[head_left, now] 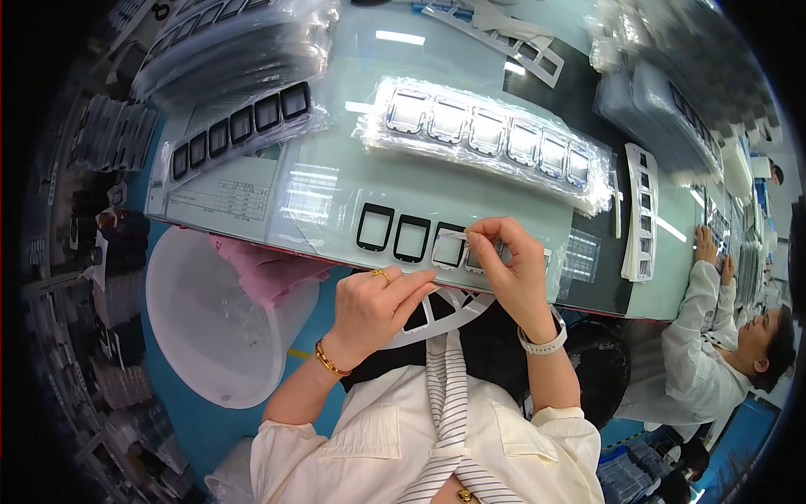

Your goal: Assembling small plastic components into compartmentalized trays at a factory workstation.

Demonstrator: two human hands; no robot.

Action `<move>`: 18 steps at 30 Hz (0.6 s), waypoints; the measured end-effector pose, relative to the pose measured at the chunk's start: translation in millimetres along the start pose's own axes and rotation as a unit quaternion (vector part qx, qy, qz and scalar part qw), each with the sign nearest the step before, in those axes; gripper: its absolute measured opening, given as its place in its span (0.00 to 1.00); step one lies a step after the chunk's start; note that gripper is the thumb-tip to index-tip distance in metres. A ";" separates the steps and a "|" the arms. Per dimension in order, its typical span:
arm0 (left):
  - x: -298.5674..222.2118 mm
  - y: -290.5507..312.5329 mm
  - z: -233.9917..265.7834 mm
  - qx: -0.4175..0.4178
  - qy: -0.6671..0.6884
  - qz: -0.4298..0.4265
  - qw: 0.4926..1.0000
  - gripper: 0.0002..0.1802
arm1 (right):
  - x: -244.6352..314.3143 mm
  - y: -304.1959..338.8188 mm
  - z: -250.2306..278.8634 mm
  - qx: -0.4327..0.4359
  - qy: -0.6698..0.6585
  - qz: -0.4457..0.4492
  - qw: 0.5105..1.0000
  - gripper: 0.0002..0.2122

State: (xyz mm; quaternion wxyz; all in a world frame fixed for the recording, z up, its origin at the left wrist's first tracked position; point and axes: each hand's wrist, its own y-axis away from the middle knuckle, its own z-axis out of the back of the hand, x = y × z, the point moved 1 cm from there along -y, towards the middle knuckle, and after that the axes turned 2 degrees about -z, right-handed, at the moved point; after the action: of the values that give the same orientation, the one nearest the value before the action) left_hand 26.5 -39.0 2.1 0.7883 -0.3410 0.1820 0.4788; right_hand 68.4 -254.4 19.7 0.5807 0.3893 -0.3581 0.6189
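A row of small rectangular frames lies along the near edge of the glass-topped table. The first black frame (390,223) and second black frame (427,240) lie flat on the left. Beside them is a white-edged frame (435,252), dark along its top. My right hand (516,265) pinches its upper right corner between thumb and finger, partly covering more frames. My left hand (369,307) is at the table edge below the row, its fingers pressed together and their tips near that frame's lower side. Whatever they grip is too small to make out.
Beyond the row lies a plastic-wrapped stack of frames (487,130). A bagged strip of black frames (241,123) is at left. White strips with openings (640,210) stand right. A white bin (210,336) with pink cloth (264,265) is below left. A co-worker (705,336) works at right.
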 end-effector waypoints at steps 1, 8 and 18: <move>0.1 0.0 0.0 -0.001 -0.001 -0.001 1.000 0.09 | 0.0 0.2 -0.2 -0.001 -0.002 0.001 1.000 0.03; 1.1 1.0 -1.2 -0.003 -0.018 -0.003 1.000 0.13 | 1.5 0.8 -0.4 -0.009 0.004 0.017 1.000 0.03; 1.8 -0.2 -5.0 -0.008 -0.024 -0.007 1.000 0.13 | 2.1 0.3 -0.2 -0.014 0.003 0.015 1.000 0.03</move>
State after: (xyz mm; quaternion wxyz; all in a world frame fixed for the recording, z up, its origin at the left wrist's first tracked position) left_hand 27.7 -41.4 -2.4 0.7929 -0.3373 0.1568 0.4826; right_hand 68.0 -253.3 21.5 0.5777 0.3735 -0.3709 0.6238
